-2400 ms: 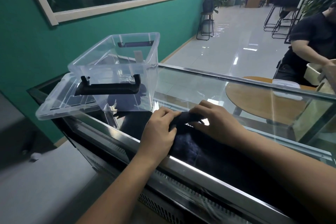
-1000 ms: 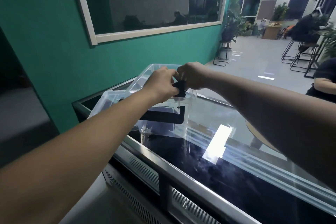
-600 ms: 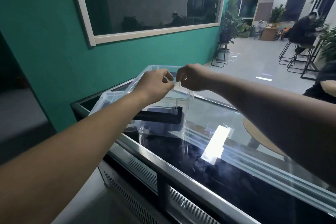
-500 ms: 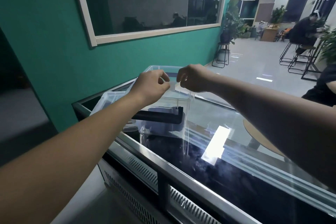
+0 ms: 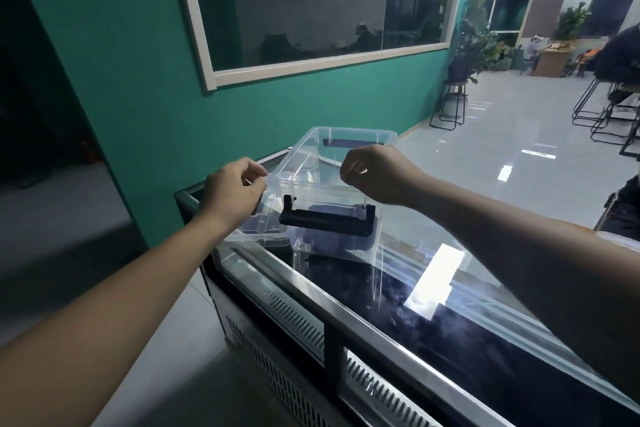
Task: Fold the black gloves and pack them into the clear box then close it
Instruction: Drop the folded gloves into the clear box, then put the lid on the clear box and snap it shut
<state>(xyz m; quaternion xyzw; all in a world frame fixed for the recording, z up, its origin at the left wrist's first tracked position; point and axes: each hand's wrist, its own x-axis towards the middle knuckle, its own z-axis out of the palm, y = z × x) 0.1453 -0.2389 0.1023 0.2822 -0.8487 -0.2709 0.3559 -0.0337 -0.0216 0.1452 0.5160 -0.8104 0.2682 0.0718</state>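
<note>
Item: box point(image 5: 346, 180). Clear plastic, open at the top, standing on the left end of a glass-topped counter point(image 5: 346, 308). Black handle point(image 5: 325, 221) hinged on the near wall; a second black handle point(image 5: 353, 141) on the far wall.

Item: gloves point(image 5: 329, 243). A dark bundle on the box floor, seen through the near wall behind and below the handle.

Item: lid point(image 5: 258, 224). Clear, lying flat on the counter against the box's left side, partly under the left wrist.

Item: left hand point(image 5: 232, 191). Over the lid, at the box's near left corner. Fingers curled in, thumb tip brought to the forefinger right at the rim; whether they nip the plastic cannot be told.

Item: right hand point(image 5: 374, 173). Raised over the open top, just above the near rim. Fingers curled, thumb meeting the forefinger in a small pinch with nothing seen between them.

Surroundings: teal wall point(image 5: 121, 62) with a white-framed window point(image 5: 311, 3); a potted plant point(image 5: 471, 42) on a wire stool point(image 5: 450, 104); glossy pale floor; bar stools point(image 5: 595, 107) at right — a seated person point(image 5: 620, 55) in dark clothing beside them. Counter front has a louvred grille and a bright light reflection on the glass.
</note>
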